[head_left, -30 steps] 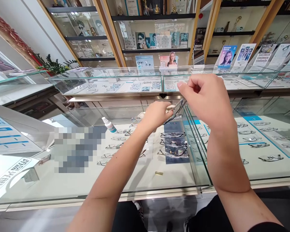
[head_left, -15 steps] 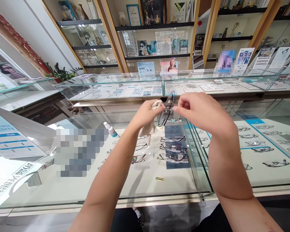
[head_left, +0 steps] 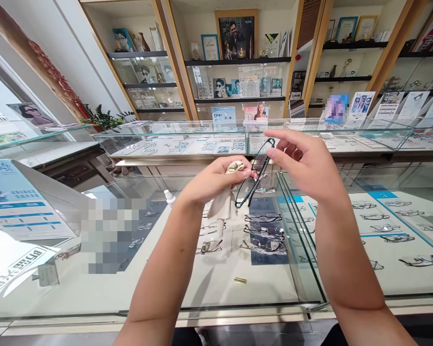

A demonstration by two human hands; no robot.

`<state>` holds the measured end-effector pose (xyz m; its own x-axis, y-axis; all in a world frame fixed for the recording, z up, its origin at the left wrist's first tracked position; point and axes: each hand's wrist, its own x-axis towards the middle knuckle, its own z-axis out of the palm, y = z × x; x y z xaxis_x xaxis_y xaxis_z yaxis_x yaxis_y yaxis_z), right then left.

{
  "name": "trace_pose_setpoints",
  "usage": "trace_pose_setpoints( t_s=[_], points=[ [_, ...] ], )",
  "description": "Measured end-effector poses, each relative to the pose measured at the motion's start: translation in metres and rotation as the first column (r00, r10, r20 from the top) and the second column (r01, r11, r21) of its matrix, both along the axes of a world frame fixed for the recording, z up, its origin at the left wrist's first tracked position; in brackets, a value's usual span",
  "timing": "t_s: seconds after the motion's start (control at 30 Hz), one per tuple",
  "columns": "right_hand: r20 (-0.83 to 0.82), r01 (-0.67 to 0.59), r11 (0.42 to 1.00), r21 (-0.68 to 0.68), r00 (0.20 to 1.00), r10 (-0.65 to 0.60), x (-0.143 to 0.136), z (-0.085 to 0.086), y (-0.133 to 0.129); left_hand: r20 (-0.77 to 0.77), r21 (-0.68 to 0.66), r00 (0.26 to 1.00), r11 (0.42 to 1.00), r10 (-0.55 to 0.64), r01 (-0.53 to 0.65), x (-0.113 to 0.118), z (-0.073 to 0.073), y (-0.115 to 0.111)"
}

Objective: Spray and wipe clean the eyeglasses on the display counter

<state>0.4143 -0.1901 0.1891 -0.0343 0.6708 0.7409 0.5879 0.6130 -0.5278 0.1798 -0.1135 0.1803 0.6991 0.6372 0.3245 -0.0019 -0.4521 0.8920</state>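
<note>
Pinching slender, dark-rimmed glasses (head_left: 261,176) and a soft, crumpled cream cloth (head_left: 222,204), the left hand (head_left: 216,179) has its fingers closed above the smooth glass worktop (head_left: 187,294), while the right hand's (head_left: 308,166) curved fingers are parted at the frame's upper end.

We hold dark-framed eyeglasses (head_left: 260,180) and a pale cloth (head_left: 222,204) in our left hand (head_left: 223,175) above the glass display case (head_left: 187,290).

You can read "HOYA" at the top right of the framed poster (head_left: 237,36) ahead. The large characters on the white sheet (head_left: 5,254) at your lower left are unclear.
</note>
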Motion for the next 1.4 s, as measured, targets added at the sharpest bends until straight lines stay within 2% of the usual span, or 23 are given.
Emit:
trace_pose_setpoints(
  t_s=[0.17,0.43,0.57,0.7,0.83,0.93,1.03,1.1,1.2,1.3,1.4],
  points=[
    [-0.046,-0.075,0.997,0.027,0.996,0.076,-0.003,0.002,-0.004,0.043,-0.107,0.994,0.989,-0.101,0.105,-0.006,-0.001,0.003],
    [-0.020,0.003,0.986,0.166,1.000,0.000,-0.007,0.005,-0.011,0.034,-0.148,0.987,0.976,-0.157,0.160,-0.005,-0.001,-0.004],
    [-0.002,0.030,0.985,0.171,1.000,-0.030,-0.007,0.005,-0.010,0.033,-0.128,0.989,0.981,-0.146,0.149,-0.003,-0.001,-0.006],
    [-0.014,0.059,0.989,0.136,0.998,-0.058,-0.004,0.001,-0.002,0.052,-0.047,0.998,0.998,-0.031,0.033,-0.001,0.000,-0.008],
    [-0.011,0.092,0.995,0.044,0.996,-0.092,-0.007,-0.001,-0.001,0.105,0.069,0.979,0.981,0.174,-0.182,0.002,0.001,-0.008],
    [-0.057,0.124,0.991,0.056,0.991,-0.121,-0.013,0.001,-0.009,0.087,0.296,0.933,0.885,0.349,-0.359,0.005,-0.001,-0.007],
    [-0.158,0.189,0.971,0.145,0.973,-0.166,-0.018,0.004,-0.020,0.053,0.518,0.889,0.749,0.454,-0.413,0.009,-0.006,-0.003],
    [-0.185,0.185,0.965,0.187,0.971,-0.151,-0.019,0.005,-0.027,0.000,0.601,0.883,0.706,0.469,-0.375,0.013,-0.011,-0.001],
    [-0.204,0.168,0.958,0.234,0.972,-0.120,-0.017,0.009,-0.036,-0.158,0.668,0.856,0.692,0.493,-0.275,0.022,-0.020,0.003],
    [-0.177,0.142,0.967,0.214,0.979,-0.104,-0.013,0.014,-0.044,-0.336,0.701,0.779,0.693,0.530,-0.169,0.035,-0.031,0.010],
    [-0.144,0.068,0.974,0.215,0.989,-0.037,-0.008,0.017,-0.049,-0.512,0.708,0.666,0.705,0.542,-0.030,0.055,-0.047,0.025]
  ],
)
